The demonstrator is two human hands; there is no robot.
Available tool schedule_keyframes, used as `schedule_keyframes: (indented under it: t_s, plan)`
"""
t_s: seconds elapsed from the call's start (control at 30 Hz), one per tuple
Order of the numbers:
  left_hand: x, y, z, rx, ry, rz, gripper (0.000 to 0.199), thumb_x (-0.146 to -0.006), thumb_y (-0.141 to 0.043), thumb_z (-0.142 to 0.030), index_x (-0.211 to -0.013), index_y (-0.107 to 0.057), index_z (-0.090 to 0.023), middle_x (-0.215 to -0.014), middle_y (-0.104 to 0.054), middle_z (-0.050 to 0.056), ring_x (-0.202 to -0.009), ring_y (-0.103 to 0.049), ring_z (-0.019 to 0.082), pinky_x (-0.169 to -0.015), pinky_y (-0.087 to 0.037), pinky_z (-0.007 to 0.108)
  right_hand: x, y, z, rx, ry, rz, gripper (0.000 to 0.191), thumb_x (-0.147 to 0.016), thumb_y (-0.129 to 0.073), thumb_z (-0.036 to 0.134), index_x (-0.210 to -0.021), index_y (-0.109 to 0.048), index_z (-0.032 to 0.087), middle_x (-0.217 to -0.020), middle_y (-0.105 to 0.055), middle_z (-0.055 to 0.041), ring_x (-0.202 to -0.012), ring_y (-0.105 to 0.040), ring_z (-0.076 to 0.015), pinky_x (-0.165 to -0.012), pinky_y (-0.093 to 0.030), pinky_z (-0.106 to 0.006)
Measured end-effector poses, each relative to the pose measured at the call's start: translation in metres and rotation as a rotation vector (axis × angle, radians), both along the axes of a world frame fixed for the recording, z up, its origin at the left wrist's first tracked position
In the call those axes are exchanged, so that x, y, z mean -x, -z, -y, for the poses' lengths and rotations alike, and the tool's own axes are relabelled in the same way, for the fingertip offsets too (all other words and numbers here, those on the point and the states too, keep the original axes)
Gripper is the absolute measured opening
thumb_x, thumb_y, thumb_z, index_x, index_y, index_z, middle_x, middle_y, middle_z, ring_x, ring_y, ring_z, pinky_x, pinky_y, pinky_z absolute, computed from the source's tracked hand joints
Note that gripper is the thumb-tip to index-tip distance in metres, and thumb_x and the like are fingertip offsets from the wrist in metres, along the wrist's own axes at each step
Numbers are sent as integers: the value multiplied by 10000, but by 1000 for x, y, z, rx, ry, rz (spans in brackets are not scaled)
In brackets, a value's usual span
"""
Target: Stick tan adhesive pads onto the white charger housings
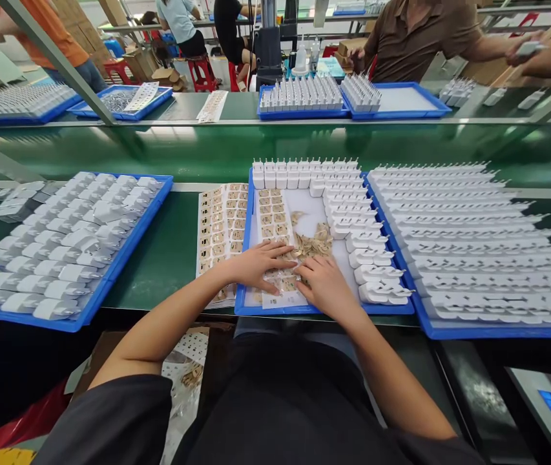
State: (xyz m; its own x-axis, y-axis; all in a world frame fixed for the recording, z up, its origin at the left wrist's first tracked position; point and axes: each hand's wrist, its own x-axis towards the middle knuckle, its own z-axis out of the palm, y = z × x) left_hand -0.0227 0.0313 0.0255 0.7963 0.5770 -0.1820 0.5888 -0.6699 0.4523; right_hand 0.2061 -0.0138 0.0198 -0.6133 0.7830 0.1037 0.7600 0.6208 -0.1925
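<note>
My left hand (263,266) lies with fingers spread over a white sheet of tan die-cut labels (272,216) in the blue tray (242,294). My right hand (326,284) rests at the sheet's right edge, its fingers slightly bent and apart; I make out nothing held in it. Just beyond the right fingertips is a heap of loose tan pieces (314,242). White plastic housings with thin metal pins (345,203) stand along the tray's far and right sides. Both hands partly hide the lower part of the sheet.
Stacked label sheets (217,226) lie left of the tray. A blue tray of white housings (76,245) is at left, another full tray (478,252) at right. Across the green conveyor (197,155) are more trays (301,97) and a co-worker in a brown shirt (415,39).
</note>
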Motion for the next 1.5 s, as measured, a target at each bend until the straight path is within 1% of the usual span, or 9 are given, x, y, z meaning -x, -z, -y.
schedule_keyframes:
  t_s: [0.2,0.4,0.5,0.63,0.83,1.0,1.13,1.27,1.5]
  plan:
    - [3,4,0,-6,5,1,819,-782,-740,-534,-1502,-397,-345,-1649,-188,35,-1530,-159,322,-1244,-99,456,0,-4,1,-42,-23,56,103,-933,-604,245,-962,-684,186,-985,-684,-72,-983,-556,-266,-833,-362,-401]
    - [5,6,2,-16,9,64,828,-768,-750,-544,-1497,-398,-367,-1644,-198,16,-1522,-177,340,-1248,-90,472,-4,-1,2,-51,-35,40,171,-931,-607,233,-1083,-672,188,-1022,-684,-80,-995,-556,-260,-850,-350,-391]
    - [5,7,2,-26,0,59,809,-777,-742,-543,-1492,-411,-361,-1641,-217,16,-1520,-188,340,-1248,-94,466,-6,0,-4,-53,-85,41,149,-935,-604,249,-1047,-684,192,-990,-683,-74,-990,-556,-256,-829,-349,-380]
    - [4,8,2,-28,-10,54,788,-774,-736,-553,-1476,-446,-343,-1638,-231,25,-1520,-190,338,-1247,-96,457,-4,-5,-16,11,-165,52,130,-932,-601,260,-969,-696,179,-961,-687,-67,-978,-566,-244,-816,-354,-361]
    - [5,9,2,-13,-14,25,799,-784,-722,-563,-1492,-401,-379,-1652,-173,-10,-1537,-138,297,-1249,-52,444,2,-16,-27,118,-206,98,77,-871,-630,187,-890,-700,162,-965,-691,-80,-988,-590,-246,-860,-374,-360]
    - [5,7,4,-19,-30,18,756,-781,-731,-560,-1461,-459,-372,-1648,-190,-10,-1534,-146,307,-1245,-71,442,-6,-15,-23,81,-185,33,117,-874,-621,133,-942,-713,154,-1025,-684,-101,-1023,-591,-255,-886,-405,-370]
    - [4,9,6,-39,-42,22,753,-778,-728,-583,-1453,-468,-376,-1635,-246,-15,-1527,-173,307,-1246,-70,443,-12,-5,-16,45,-178,-23,132,-903,-631,183,-1001,-718,174,-1073,-684,-86,-1021,-577,-253,-873,-412,-377]
    - [4,10,5,-50,-36,2,758,-789,-691,-630,-1463,-450,-379,-1639,-231,-21,-1531,-155,308,-1246,-63,445,-12,0,-19,7,-188,3,171,-908,-640,212,-1058,-718,185,-1077,-695,-80,-1026,-564,-261,-877,-399,-385]
    - [4,6,4,-52,-1,-71,797,-814,-600,-704,-1500,-392,-356,-1654,-173,-10,-1535,-119,329,-1243,-67,480,0,-13,-30,9,-249,156,125,-901,-640,224,-973,-729,175,-1053,-703,-105,-1035,-579,-275,-883,-390,-387]
